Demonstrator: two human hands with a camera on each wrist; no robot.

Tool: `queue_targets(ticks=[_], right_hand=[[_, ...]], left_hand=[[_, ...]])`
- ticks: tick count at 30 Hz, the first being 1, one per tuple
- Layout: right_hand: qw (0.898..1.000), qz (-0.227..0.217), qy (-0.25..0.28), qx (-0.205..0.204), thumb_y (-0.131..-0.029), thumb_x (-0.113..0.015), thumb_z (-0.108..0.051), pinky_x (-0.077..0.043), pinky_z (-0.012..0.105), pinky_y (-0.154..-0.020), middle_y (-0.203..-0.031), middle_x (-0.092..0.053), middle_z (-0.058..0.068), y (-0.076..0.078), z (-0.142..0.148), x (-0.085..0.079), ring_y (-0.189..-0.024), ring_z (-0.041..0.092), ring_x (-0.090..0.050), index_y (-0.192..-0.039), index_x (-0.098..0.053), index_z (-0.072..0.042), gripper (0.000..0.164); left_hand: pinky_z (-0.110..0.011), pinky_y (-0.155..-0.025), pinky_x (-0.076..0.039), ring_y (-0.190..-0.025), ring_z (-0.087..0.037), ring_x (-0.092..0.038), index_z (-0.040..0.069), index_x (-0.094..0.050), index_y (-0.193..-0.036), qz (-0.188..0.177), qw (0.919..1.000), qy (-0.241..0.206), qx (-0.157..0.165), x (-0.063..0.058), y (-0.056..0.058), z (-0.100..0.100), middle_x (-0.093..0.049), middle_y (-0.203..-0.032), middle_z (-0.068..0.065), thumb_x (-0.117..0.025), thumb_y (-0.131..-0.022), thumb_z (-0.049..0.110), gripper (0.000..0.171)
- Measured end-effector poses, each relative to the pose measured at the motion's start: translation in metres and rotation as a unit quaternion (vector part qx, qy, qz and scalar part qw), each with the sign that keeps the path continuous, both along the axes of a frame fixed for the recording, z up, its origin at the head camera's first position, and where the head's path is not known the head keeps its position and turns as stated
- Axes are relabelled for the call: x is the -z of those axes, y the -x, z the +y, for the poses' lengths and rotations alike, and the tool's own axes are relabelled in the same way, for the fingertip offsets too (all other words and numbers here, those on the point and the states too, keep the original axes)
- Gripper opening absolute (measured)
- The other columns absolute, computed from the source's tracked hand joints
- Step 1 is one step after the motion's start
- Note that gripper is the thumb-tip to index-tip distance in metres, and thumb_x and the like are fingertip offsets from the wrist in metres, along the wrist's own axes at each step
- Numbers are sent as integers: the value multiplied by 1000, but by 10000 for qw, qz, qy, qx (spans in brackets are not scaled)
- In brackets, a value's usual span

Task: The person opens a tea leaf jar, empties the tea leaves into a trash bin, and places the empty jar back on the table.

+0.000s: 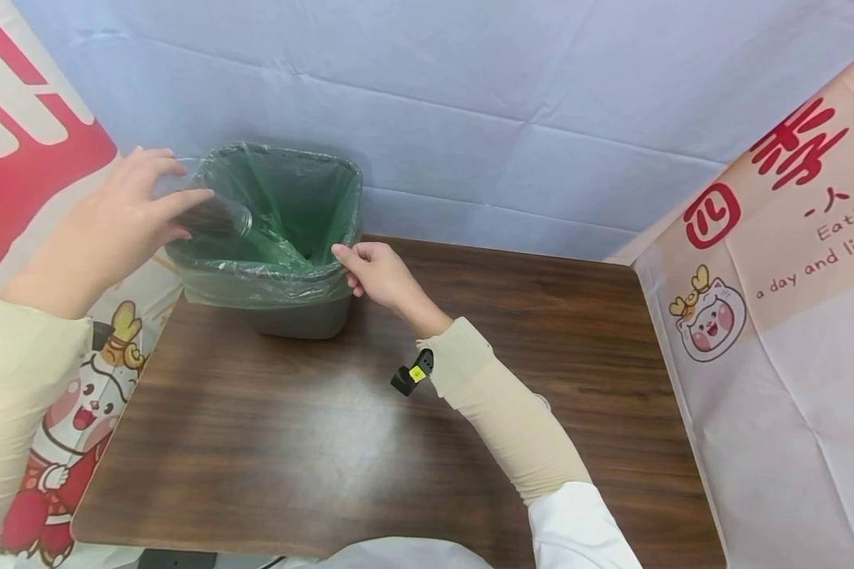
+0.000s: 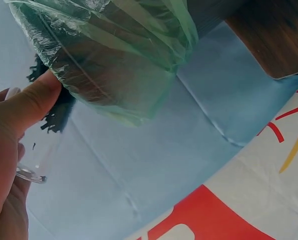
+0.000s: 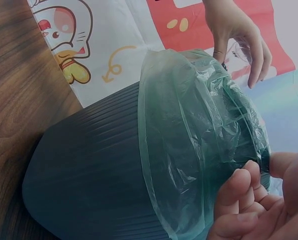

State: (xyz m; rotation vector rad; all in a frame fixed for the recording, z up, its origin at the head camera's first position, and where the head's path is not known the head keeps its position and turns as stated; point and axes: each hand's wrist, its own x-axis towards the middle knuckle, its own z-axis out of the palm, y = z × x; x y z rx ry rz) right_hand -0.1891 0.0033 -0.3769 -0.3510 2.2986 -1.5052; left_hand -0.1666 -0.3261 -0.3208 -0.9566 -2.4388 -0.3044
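My left hand (image 1: 131, 205) grips a clear container (image 1: 240, 220) tilted on its side, its round mouth over the left rim of the bin. Dark, ragged-edged stuff (image 2: 61, 112) shows in or behind the clear wall in the left wrist view. A thin green bag (image 1: 256, 288) lines the grey ribbed bin (image 1: 302, 320) and is folded down over its outside. With thumb and fingers, my right hand (image 1: 377, 273) pinches the bag at the rim's near right corner. In the right wrist view those fingertips (image 3: 242, 177) press against the folded plastic.
The bin stands at the back left of a brown wooden table (image 1: 470, 466). A pale blue cloth wall (image 1: 470, 118) rises right behind it. Printed sheets (image 1: 776, 332) hang along both sides. A small round edge (image 1: 543, 401) peeks out beside the right sleeve.
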Motion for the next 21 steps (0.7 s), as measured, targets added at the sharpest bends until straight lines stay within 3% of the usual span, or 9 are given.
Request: queue_targets(ticks=[13, 21], right_hand=[[10000, 20, 25, 3, -105, -55, -42, -38, 26, -57, -67, -54, 2, 0, 0, -1, -60, 15, -54, -74, -54, -9, 46], [10000, -36, 35, 10, -105, -55, -43, -39, 26, -58, -67, -54, 2, 0, 0, -1, -61, 15, -54, -74, -54, -10, 46]], left_hand=[[-51, -123, -17, -128, -52, -42, 0, -66, -124, 52, 9999, 22, 121, -1, 2, -1, -52, -127, -34, -83, -63, -23, 68], [-50, -115, -34, -132, -49, -42, 4, -67, -126, 113, 9999, 35, -8, 0, 0, -2, -53, -130, -31, -84, -64, -20, 69]])
